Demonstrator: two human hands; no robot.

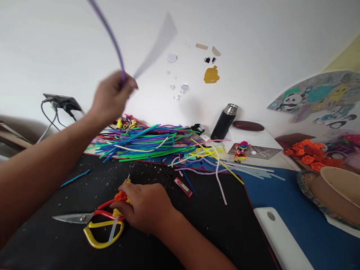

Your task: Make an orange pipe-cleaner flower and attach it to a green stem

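Raised in front of the white wall, my left hand [114, 93] is closed on a purple pipe cleaner [108, 32], which curves up out of view and is partly blurred. Low over the black mat, my right hand [149, 206] pinches a small yellow and orange pipe-cleaner piece [120, 197]. A pale translucent stick [113, 229] extends below that piece, over the scissors' handle. The scissors [84, 218], with one red and one yellow handle, lie beside my right hand, blades pointing left. Behind both hands spreads a pile of coloured pipe cleaners [140, 144].
A pink lighter [183, 187] lies on the black mat [210, 225]. Farther back stand a black bottle [223, 123] and a small figure [240, 152]. At right are orange pieces [312, 152], a round bowl [315, 191] and a white board [281, 240].
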